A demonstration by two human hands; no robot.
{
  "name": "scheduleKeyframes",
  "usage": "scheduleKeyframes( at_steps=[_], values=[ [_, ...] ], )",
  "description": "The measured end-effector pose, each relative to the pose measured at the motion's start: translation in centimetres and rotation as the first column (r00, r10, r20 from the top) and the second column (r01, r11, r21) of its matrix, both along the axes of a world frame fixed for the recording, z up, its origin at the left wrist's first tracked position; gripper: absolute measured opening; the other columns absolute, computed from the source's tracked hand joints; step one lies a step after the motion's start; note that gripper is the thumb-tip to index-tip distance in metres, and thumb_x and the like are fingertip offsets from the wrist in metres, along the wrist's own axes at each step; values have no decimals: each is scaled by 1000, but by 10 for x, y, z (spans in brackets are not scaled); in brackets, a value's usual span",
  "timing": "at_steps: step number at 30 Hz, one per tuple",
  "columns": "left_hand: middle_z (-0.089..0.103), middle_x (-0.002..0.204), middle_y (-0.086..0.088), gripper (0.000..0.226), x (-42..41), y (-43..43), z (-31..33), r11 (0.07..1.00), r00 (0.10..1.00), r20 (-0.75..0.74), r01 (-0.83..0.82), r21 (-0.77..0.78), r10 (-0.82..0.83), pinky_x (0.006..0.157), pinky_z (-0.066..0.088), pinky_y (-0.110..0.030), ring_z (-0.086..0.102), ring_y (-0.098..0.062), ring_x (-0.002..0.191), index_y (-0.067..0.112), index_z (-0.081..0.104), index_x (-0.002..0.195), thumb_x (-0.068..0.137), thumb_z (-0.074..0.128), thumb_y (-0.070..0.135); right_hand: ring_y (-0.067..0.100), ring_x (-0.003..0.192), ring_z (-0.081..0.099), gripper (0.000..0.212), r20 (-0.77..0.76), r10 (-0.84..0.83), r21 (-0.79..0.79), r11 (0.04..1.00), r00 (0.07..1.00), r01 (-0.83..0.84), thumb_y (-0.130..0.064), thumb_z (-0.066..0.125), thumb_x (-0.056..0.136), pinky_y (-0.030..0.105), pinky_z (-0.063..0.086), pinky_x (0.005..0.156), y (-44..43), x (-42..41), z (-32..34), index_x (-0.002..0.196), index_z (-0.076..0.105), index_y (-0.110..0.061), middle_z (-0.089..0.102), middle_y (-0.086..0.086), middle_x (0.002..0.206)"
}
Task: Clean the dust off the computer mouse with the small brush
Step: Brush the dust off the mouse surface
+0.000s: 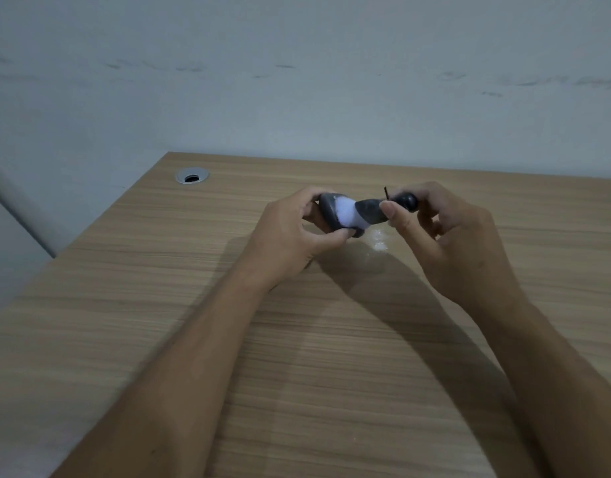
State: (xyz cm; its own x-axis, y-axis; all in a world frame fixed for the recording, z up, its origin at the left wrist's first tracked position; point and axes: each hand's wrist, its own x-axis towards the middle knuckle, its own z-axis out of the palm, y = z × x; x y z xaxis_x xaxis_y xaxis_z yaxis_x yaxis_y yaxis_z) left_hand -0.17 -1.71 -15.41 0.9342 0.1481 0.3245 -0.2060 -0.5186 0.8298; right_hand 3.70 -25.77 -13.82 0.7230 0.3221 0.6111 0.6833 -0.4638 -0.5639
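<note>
My left hand [290, 232] grips a dark grey computer mouse [328, 210] and holds it tilted above the wooden desk [159, 322]. My right hand [445, 236] pinches the black handle of a small brush [373, 212]. The brush's white bristles press against the side of the mouse between the two hands. My fingers hide most of the mouse body and the end of the brush handle. A small patch of white dust [378, 241] lies on the desk just under the brush.
A round metal cable grommet [192, 175] sits near the desk's far left corner. The desk's back edge meets a pale wall [297, 81]. The left edge of the desk runs diagonally toward me.
</note>
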Motion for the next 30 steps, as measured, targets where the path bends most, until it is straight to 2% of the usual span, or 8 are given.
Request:
scheduleKeyframes(
  at_steps=[3, 7, 14, 18, 20, 25, 27, 30],
  values=[
    [89, 102, 5, 46, 1, 3, -2, 1000, 1000, -8, 3, -5, -3, 65, 46, -5, 68, 12, 69, 25, 80, 128, 85, 96, 19, 25, 65, 55, 12, 10, 94, -33, 995, 996, -94, -34, 72, 105, 29, 44, 61, 0, -2, 3, 112, 76, -25, 69, -10, 87],
    [90, 104, 7, 46, 0, 2, -1, 996, 999, -39, 0, -85, -3, 67, 51, -10, 72, 9, 72, 29, 80, 128, 86, 98, 30, 24, 66, 51, 5, 0, -19, -61, 998, 1000, 19, -32, 76, 103, 20, 36, 59, -9, 10, -4, 107, 76, -29, 62, -27, 80],
    [90, 100, 9, 50, -1, 4, 4, 997, 997, -80, -24, -74, 18, 66, 49, -11, 72, 9, 69, 31, 76, 130, 85, 99, 31, 25, 66, 56, 10, -13, 79, 16, 997, 997, -79, -33, 75, 105, 34, 46, 61, 0, 3, -2, 112, 77, -27, 71, -6, 87],
    [91, 102, 4, 51, -2, 0, 5, 979, 996, -91, -16, -201, -3, 81, 69, -51, 86, -30, 90, 30, 78, 128, 83, 101, 37, 18, 64, 50, 6, -25, -48, -19, 999, 999, 48, -34, 75, 102, 18, 38, 58, -12, 14, -6, 107, 76, -30, 65, -29, 79],
    [91, 102, 1, 51, 1, 1, 4, 971, 996, -93, -16, -240, -7, 88, 68, -59, 85, -37, 96, 28, 78, 127, 83, 101, 36, 19, 69, 56, 9, -44, -56, 15, 998, 997, 56, -36, 74, 103, 25, 46, 61, -10, 13, -6, 109, 77, -30, 68, -24, 81],
    [91, 102, -3, 51, 6, 4, -2, 970, 995, -99, -2, -243, -22, 87, 66, -50, 84, -23, 85, 24, 78, 127, 83, 102, 32, 22, 73, 62, 11, -58, 43, 72, 997, 997, -39, -38, 72, 106, 36, 49, 64, 1, 4, -3, 113, 77, -32, 73, -3, 86],
    [91, 102, -4, 50, 6, 5, -2, 962, 996, -94, -14, -274, -12, 82, 63, -45, 84, -31, 85, 23, 79, 127, 83, 101, 33, 23, 66, 54, 9, -55, -17, 28, 999, 998, 18, -37, 73, 105, 31, 44, 61, -4, 9, -7, 109, 77, -30, 67, -7, 74],
    [91, 100, -3, 46, 5, 3, 0, 956, 996, -95, -26, -292, -2, 72, 60, -34, 77, -12, 76, 23, 79, 126, 85, 100, 31, 23, 69, 53, 11, -69, -105, 10, 994, 992, 106, -39, 72, 103, 18, 38, 58, -11, 16, -9, 107, 77, -30, 61, -26, 72]
  ],
)
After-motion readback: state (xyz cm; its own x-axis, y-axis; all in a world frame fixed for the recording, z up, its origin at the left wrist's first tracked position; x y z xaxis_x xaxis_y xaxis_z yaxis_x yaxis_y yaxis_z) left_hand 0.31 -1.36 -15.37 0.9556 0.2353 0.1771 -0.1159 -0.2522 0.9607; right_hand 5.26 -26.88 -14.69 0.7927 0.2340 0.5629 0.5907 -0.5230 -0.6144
